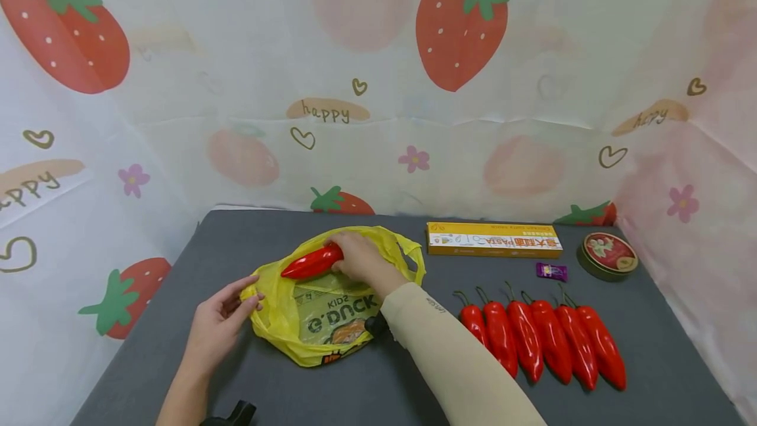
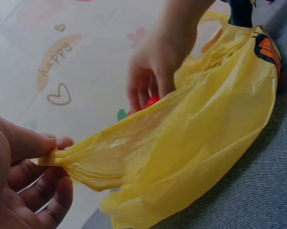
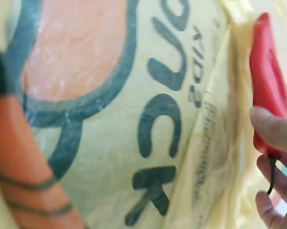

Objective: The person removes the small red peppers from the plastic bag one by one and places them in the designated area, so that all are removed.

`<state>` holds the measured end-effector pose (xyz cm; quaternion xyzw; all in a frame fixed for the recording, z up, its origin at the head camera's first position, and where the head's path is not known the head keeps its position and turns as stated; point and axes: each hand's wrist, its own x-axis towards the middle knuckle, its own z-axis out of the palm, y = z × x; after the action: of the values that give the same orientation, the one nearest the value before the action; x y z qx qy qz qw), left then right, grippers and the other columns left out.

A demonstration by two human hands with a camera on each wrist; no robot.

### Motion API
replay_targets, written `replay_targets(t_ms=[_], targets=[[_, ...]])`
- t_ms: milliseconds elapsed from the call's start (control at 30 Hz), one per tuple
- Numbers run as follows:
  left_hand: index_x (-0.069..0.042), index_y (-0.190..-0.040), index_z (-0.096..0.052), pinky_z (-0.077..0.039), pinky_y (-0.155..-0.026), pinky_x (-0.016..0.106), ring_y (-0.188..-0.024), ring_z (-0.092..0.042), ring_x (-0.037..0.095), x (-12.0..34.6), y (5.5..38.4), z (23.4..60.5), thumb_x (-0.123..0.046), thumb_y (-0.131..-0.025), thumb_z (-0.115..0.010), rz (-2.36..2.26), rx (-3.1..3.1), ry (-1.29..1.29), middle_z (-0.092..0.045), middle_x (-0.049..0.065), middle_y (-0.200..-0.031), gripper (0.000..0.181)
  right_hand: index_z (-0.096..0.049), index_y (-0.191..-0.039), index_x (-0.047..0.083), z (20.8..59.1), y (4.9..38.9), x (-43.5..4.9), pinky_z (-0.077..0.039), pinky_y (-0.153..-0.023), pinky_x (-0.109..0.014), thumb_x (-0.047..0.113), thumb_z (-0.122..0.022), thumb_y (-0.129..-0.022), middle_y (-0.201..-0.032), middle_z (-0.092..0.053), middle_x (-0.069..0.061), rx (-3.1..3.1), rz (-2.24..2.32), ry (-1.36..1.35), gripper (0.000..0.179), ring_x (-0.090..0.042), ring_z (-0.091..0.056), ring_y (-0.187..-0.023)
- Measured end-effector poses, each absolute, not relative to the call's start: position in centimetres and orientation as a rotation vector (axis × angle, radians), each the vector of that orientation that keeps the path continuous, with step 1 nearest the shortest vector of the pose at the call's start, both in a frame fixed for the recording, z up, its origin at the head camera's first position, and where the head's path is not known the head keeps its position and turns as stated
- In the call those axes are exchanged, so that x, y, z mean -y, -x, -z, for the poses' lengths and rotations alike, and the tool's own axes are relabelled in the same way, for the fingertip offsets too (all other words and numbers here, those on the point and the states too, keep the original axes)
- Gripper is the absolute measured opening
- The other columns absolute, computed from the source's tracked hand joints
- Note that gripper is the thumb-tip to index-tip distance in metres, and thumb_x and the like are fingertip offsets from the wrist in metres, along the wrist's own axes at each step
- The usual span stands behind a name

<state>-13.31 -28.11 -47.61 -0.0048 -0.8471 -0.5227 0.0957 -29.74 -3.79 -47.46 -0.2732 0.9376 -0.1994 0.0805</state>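
Observation:
A yellow plastic bag (image 1: 278, 334) with dark print lies on the grey table, its mouth spread. My left hand (image 1: 221, 324) pinches the bag's left rim between thumb and fingers; the left wrist view shows the film (image 2: 181, 148) drawn taut from that pinch. Over the bag's mouth, my right hand (image 1: 359, 258) grips a glossy red chili pepper (image 1: 311, 263) by its stem end, the tip pointing left. In the right wrist view, thumb and fingers close around the pepper (image 3: 268, 76), its green stem hanging between them.
Several red chili peppers (image 1: 552, 340) lie in a row at the right, partly behind my right sleeve. Behind them are a yellow pasta box (image 1: 494, 240), a small purple packet (image 1: 551, 272) and a round tin (image 1: 607, 256). A printed cloth (image 1: 378, 71) hangs behind the table.

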Motion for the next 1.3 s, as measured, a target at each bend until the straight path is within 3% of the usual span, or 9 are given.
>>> replay_targets(t_ms=[133, 267, 400, 567, 833, 1067, 1300], targets=[[-0.007, -0.139, -0.060, -0.055, -0.078, 0.014, -0.091, -0.068, 0.000, 28.1, 13.4, 47.7, -0.018, -0.102, -0.061, 1.544, 2.504, 0.018, -0.072, 0.018, -0.114, 0.039, -0.062, -0.132, 0.022, 46.7, 29.6, 3.3, -0.040, -0.105, -0.044, 0.029, -0.081, -0.087, -0.129, -0.066, 0.002, -2.800, 0.767, 0.789, 0.049, -0.019, -0.060, -0.118], [-0.006, -0.139, -0.060, -0.055, -0.077, 0.014, -0.091, -0.069, 0.000, 27.9, 13.3, 47.6, -0.019, -0.102, -0.061, 1.536, 2.500, 0.006, -0.072, 0.019, -0.114, 0.039, -0.064, -0.126, 0.019, 45.5, 29.3, 2.2, -0.046, -0.101, -0.040, 0.030, -0.084, -0.085, -0.123, -0.067, 0.000, -2.673, 1.079, 0.735, 0.047, -0.019, -0.061, -0.113], [-0.008, -0.140, -0.060, -0.055, -0.077, 0.015, -0.092, -0.069, 0.001, 28.0, 13.3, 47.6, -0.019, -0.102, -0.061, 1.540, 2.490, -0.006, -0.072, 0.017, -0.116, 0.039, -0.068, -0.122, 0.015, 44.3, 29.1, 0.8, -0.056, -0.083, -0.033, 0.025, -0.085, -0.083, -0.122, -0.065, -0.003, -2.486, 1.377, 0.667, 0.044, -0.022, -0.064, -0.106], [-0.009, -0.139, -0.060, -0.055, -0.076, 0.015, -0.092, -0.069, 0.003, 28.0, 13.3, 47.5, -0.019, -0.102, -0.061, 1.525, 2.485, -0.002, -0.072, 0.017, -0.116, 0.039, -0.071, -0.116, 0.016, 42.6, 28.4, -1.1, -0.061, -0.074, -0.037, 0.027, -0.087, -0.081, -0.122, -0.063, -0.005, -2.344, 1.564, 0.558, 0.041, -0.022, -0.070, -0.091], [-0.007, -0.139, -0.061, -0.056, -0.077, 0.017, -0.092, -0.069, 0.001, 27.8, 13.2, 47.3, -0.019, -0.102, -0.061, 1.517, 2.492, -0.033, -0.071, 0.018, -0.117, 0.039, -0.068, -0.123, 0.011, 40.6, 27.4, -4.9, -0.060, -0.084, -0.040, 0.021, -0.085, -0.083, -0.123, -0.063, -0.011, -2.109, 1.825, 0.437, 0.044, -0.026, -0.064, -0.105], [-0.007, -0.139, -0.060, -0.056, -0.077, 0.017, -0.091, -0.069, 0.000, 27.6, 13.2, 47.3, -0.021, -0.102, -0.061, 1.542, 2.503, -0.033, -0.071, 0.018, -0.118, 0.039, -0.048, -0.139, 0.009, 39.8, 26.1, -8.4, -0.057, -0.092, -0.047, -0.001, -0.074, -0.089, -0.119, -0.061, -0.016, -1.789, 2.128, 0.264, 0.058, -0.027, -0.068, -0.105], [-0.008, -0.140, -0.059, -0.056, -0.076, 0.016, -0.090, -0.068, -0.001, 27.7, 13.3, 47.3, -0.022, -0.102, -0.061, 1.539, 2.510, -0.034, -0.071, 0.018, -0.117, 0.041, -0.054, -0.131, -0.004, 39.9, 24.8, -11.8, -0.059, -0.089, -0.038, 0.006, -0.071, -0.094, -0.121, -0.065, -0.010, -1.801, 2.173, 0.257, 0.042, -0.021, -0.068, -0.106]])
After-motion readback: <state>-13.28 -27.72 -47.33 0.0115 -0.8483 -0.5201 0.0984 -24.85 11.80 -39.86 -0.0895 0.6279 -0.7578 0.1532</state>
